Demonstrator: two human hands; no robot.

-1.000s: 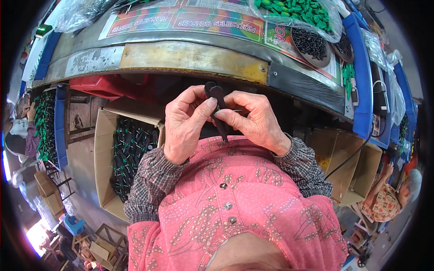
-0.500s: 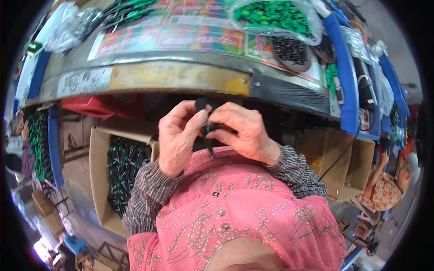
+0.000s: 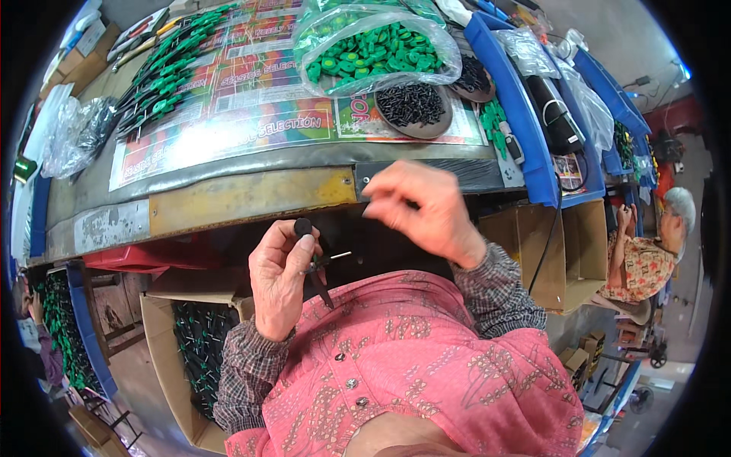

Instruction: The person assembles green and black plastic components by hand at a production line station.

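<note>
My left hand (image 3: 278, 278) pinches a black plastic part with a round flat end (image 3: 303, 227) in front of the bench edge. A thin metal pin (image 3: 339, 255) with a little green at its base sticks out from it to the right, and a dark pointed tail hangs below. Raised over the bench's front edge is my right hand (image 3: 426, 206), slightly blurred, its fingers curled and the thumb and fingertips apart. I see nothing held there. Beyond that hand, a round dish (image 3: 434, 131) of small black pieces rests on the bench.
A clear bag (image 3: 449, 65) of green pieces lies behind the dish. Green-and-black parts (image 3: 164, 80) are bunched at the far left. Blue trays (image 3: 533, 145) stand at right. A carton (image 3: 164, 335) of finished-looking parts sits by my left arm. Another person (image 3: 647, 244) sits far right.
My right hand has come away from the black part and risen up and right toward the bench edge. My left hand still holds the part, slightly lower. The view has shifted, showing more of the bench.
</note>
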